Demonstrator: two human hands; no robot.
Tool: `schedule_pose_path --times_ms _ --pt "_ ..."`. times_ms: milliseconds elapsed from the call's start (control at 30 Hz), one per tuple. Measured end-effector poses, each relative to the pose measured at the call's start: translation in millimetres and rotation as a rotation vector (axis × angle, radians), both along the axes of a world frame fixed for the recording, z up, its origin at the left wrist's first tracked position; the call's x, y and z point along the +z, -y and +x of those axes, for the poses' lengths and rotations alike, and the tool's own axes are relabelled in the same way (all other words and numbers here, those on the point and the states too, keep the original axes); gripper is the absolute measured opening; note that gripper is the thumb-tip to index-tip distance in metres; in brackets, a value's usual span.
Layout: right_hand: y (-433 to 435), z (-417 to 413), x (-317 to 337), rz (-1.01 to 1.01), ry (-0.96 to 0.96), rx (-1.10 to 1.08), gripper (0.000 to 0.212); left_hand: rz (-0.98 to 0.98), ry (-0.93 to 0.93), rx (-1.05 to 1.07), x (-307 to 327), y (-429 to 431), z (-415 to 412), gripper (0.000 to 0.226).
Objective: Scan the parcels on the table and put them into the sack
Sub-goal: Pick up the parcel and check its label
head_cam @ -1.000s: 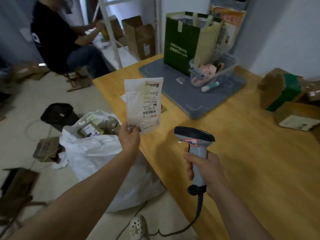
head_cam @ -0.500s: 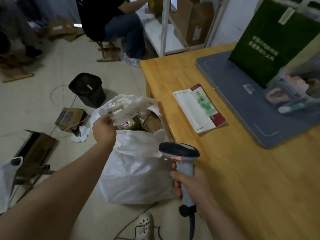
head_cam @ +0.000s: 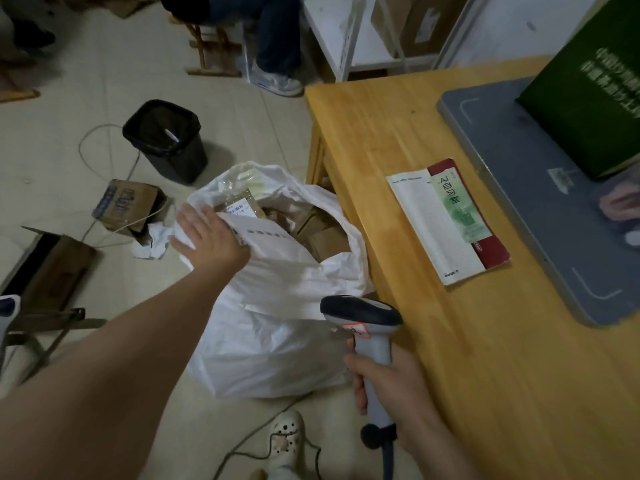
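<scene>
The left hand [head_cam: 207, 237] is hanging over the open sack [head_cam: 277, 323] in the middle of the frame. Its fingers are lying straight and spread out, and it is holding nothing. A white parcel [head_cam: 268, 237] is lying in the top of the sack, just right of the hand, with one edge going under the palm. I cannot tell if the hand is touching it. Brown boxes [head_cam: 322, 233] are sitting in the sack to the right of the parcel.

The right hand [head_cam: 391, 386] is showing at the lower middle. Its fingers are wrapping tight round the handle of a scanner [head_cam: 367, 327]. The scanner's dark head is pointing left, toward the sack.

The sack is standing on the floor, right beside the left edge of the table [head_cam: 485, 358]. A book [head_cam: 446, 220] is lying flat on the table at the right, near a gray tray [head_cam: 519, 202]. A green bag [head_cam: 588, 109] is standing on the tray in the upper right corner. A black bin [head_cam: 166, 140] is sitting on the floor at the upper left, apart from the sack.
</scene>
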State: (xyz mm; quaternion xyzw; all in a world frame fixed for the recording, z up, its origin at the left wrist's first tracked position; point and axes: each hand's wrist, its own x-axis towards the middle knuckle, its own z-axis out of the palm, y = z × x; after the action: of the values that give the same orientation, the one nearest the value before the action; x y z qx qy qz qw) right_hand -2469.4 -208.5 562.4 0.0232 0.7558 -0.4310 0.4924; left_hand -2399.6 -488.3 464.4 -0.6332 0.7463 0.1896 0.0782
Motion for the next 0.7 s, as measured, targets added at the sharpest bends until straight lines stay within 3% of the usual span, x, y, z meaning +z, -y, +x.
schedule_pose_path --times_ms 100,200,267,367,500,567,700 --pt "7.8 1.3 -2.1 0.011 0.015 -0.004 0.011 0.116 -0.238 0.519 -0.2 -1.4 0.1 0.117" --pt "11.4 3.1 -6.1 0.022 0.011 0.015 0.006 0.2 -0.449 0.754 -19.1 -0.6 17.7 0.08" --pt "12.2 5.1 -11.2 0.039 -0.023 0.011 0.012 0.31 -0.534 0.756 -30.5 -9.9 34.4 0.064" --pt "16.8 8.3 -18.0 0.054 -0.038 -0.043 0.008 0.31 -0.56 0.737 -23.9 -31.1 60.5 0.04" --pt "24.7 10.6 -23.0 0.112 -0.102 0.031 0.022 0.369 -0.589 0.718 -2.3 -55.5 94.6 0.01" --pt "29.2 13.1 -20.4 0.115 -0.146 0.125 0.027 0.428 -0.555 0.737 1.3 -67.2 117.3 0.019" --pt "36.1 23.2 -18.2 0.071 -0.243 0.289 0.037 0.535 -0.469 0.73 -9.1 -111.6 176.3 0.007"
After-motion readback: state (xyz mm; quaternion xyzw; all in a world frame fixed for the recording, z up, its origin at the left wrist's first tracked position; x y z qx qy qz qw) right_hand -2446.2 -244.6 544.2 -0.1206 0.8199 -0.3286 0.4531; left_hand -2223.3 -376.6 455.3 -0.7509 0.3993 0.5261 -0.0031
